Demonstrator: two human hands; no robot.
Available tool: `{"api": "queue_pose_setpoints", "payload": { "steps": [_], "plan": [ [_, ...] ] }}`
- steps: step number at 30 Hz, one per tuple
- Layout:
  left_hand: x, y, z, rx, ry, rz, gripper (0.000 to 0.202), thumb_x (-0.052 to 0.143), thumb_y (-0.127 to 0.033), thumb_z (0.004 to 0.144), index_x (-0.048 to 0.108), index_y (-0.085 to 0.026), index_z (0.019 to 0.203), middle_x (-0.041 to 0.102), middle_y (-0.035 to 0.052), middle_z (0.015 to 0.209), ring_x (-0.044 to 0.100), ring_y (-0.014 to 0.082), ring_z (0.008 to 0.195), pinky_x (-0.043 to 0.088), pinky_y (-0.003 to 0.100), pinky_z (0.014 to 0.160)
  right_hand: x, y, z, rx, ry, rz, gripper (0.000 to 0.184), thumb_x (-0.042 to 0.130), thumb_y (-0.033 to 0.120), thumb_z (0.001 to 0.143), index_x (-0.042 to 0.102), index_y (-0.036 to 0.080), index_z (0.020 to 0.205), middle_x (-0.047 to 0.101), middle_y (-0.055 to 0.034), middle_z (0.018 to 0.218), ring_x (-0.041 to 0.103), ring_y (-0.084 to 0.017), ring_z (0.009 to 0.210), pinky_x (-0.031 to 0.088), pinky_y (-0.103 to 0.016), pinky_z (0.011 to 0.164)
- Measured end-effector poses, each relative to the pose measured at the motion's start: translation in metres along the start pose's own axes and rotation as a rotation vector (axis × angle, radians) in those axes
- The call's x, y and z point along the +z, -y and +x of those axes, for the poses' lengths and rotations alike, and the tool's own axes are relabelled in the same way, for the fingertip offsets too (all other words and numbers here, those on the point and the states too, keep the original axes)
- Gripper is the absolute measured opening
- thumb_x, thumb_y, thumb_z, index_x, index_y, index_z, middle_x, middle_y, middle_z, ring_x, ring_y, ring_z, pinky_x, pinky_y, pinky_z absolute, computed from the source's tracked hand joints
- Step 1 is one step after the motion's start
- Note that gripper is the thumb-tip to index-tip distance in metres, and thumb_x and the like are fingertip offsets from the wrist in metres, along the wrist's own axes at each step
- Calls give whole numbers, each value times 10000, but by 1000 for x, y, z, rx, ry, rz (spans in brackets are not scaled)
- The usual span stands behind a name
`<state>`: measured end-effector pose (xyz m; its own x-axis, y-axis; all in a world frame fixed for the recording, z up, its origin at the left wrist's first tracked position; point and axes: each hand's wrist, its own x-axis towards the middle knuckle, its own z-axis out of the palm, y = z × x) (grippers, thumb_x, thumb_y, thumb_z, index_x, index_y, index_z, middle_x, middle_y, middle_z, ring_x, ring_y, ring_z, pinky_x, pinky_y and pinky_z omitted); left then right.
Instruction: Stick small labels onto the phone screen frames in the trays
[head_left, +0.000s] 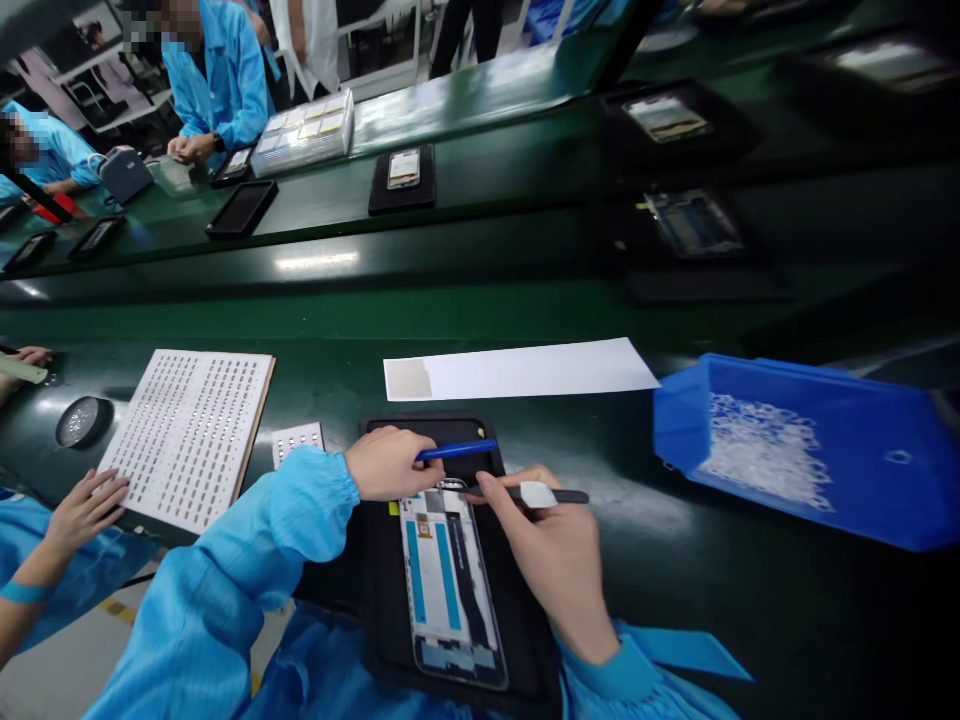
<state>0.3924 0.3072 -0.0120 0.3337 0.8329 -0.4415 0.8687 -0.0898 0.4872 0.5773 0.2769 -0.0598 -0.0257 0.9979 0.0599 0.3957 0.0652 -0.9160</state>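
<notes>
An opened phone (442, 590) lies in a black tray (386, 620) right in front of me, its inner parts and two blue strips showing. My left hand (394, 463) is closed around a blue pen-like tool (459, 449) over the phone's top end. Tweezers (566, 495) with a white wrap are gripped in my right hand (559, 550), their tips reaching toward the phone's top edge, close to my left fingers. Those fingers partly hide what the tips touch.
A blue bin (862, 450) with small clear rings stands at right. A white paper strip (525, 370) lies beyond the tray. At left are a sheet of small parts (191, 430), a small card (296, 440), a round dish (81, 422) and a co-worker's hand (86, 510).
</notes>
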Motion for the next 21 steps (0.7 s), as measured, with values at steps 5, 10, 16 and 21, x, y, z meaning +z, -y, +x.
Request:
{"api": "queue_pose_setpoints", "payload": {
  "steps": [5, 10, 16, 21],
  "plan": [
    [0, 1, -1, 0, -10, 0, 173, 497, -307, 845, 629, -213, 782, 631, -12, 654, 597, 153, 599, 318, 245, 519, 0, 2, 1, -4, -5, 1, 368, 604, 502, 822, 649, 219, 592, 622, -43, 655, 591, -192, 626, 441, -264, 536],
    [0, 0, -1, -17, 6, -5, 166, 524, -322, 847, 650, -215, 835, 656, -16, 690, 652, 163, 665, 364, 237, 539, 1, 2, 1, -5, -14, -6, 393, 599, 530, 827, 640, 219, 590, 612, -44, 641, 586, -195, 623, 441, -269, 532],
    [2, -3, 1, -57, 17, 63, 165, 551, -345, 849, 665, -235, 899, 698, -2, 771, 689, 225, 821, 454, 265, 646, -1, 2, -3, -33, -1, -16, 376, 603, 503, 849, 634, 210, 616, 619, -39, 659, 596, -180, 599, 431, -264, 518],
    [-1, -7, 4, -46, 61, 129, 152, 569, -354, 849, 670, -249, 892, 713, 12, 822, 686, 235, 856, 498, 293, 717, -4, -1, -3, -83, -11, -32, 356, 604, 473, 866, 607, 214, 622, 604, -25, 641, 594, -174, 586, 432, -264, 527]
  ]
}}
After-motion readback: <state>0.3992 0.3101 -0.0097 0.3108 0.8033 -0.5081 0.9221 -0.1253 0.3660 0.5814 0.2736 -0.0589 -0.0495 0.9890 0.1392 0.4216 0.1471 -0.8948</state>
